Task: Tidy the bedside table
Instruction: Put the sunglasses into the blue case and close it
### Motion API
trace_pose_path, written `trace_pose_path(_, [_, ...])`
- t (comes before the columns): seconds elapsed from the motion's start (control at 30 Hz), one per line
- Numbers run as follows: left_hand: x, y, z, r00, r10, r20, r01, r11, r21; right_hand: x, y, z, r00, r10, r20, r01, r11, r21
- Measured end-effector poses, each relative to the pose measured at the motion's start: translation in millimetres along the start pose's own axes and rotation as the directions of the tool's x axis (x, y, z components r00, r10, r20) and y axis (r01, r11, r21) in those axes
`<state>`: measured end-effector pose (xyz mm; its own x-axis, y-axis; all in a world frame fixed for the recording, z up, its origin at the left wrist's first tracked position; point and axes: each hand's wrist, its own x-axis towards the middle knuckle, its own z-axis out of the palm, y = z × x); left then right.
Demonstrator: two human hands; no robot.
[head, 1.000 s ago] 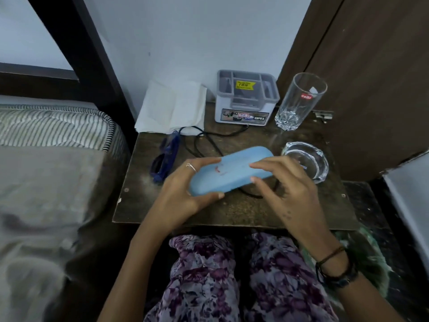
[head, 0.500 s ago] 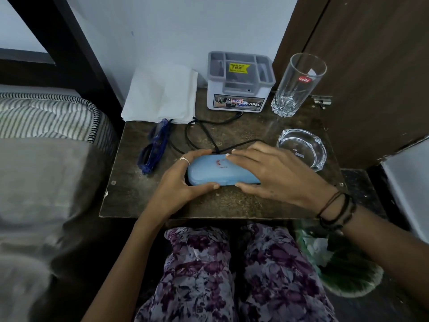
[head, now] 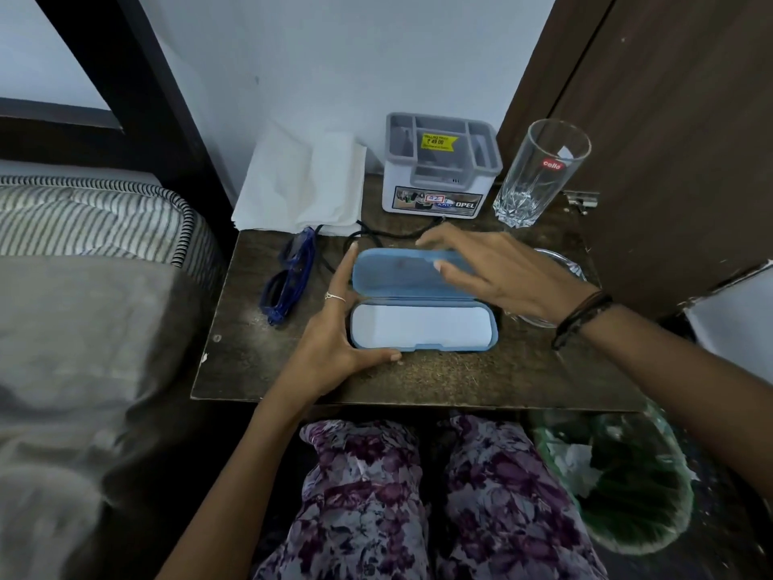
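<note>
Dark wooden bedside table (head: 439,383), mid-surface: light-blue hard-shell glasses case (head: 422,303), lid up, white lining showing. Left hand (head: 334,328) cups its left end, thumb along the front rim. Right hand (head: 497,272), fingers spread straight, touches the lid. Left edge: blue plastic glasses (head: 288,282). Back edge: white tissue, grey organiser, clear tumbler.

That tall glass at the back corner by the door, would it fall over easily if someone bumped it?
Probably yes. The tall glass stands upright and narrow, taller than it is wide, so a knock near the rim could tip it. It looks empty, so likely light. Its thick faceted base may steady it a little. Being clear glass, it would probably break if it fell off the table.
</note>
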<state>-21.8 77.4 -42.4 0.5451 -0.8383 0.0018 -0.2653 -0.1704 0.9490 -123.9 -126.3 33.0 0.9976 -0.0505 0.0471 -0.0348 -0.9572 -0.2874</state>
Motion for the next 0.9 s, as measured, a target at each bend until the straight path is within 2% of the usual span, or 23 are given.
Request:
trace_pose_path(0.17, [1.2, -3.0, 0.8, 0.999, -0.035, -0.029, 0.036, 0.999, 0.008, 31.0, -15.9, -1.5, 0.989, 0.131, 0.071, -0.125, 0.989, -0.077])
trace_pose_path(0.3, [2.0, -4.9, 1.4, 0.998, -0.051, -0.032, 0.053, 0.998, 0.045, 64.3, -74.1, -1.5, 0.993, 0.011, -0.118, -0.021, 0.996, -0.085])
trace_pose_path(0.37, [1.5, -5.6, 2.0, 0.996, -0.069, -0.056, 0.072, 0.996, 0.058, 83.6, -101.9, 10.6, 0.991, 0.05, -0.123, -0.069, 0.986, -0.151])
trace_pose_path(0.4, [1.2, -4.8, 2.5, 0.995, -0.077, -0.068, 0.082, 0.994, 0.072, 92.4, -112.7, 18.7, 0.988, 0.12, -0.098, -0.134, 0.981, -0.141])
trace_pose_path(0.5, [0.6, -2.4, 3.5, 0.991, -0.123, -0.047, 0.127, 0.986, 0.106, 113.9, -126.9, 43.4, 0.949, 0.316, 0.005, -0.315, 0.948, -0.052])
trace_pose_path(0.63, [1.7, -6.0, 3.1, 0.986, -0.163, 0.03, 0.159, 0.981, 0.107, 126.0, -129.3, 56.7, 0.913, 0.407, 0.009, -0.407, 0.913, -0.033])
trace_pose_path(0.9, [5.0, -8.1, 4.9, 0.987, -0.148, -0.067, 0.154, 0.983, 0.1, 102.4, -123.0, 21.0, 0.879, 0.47, -0.077, -0.424, 0.847, 0.322])
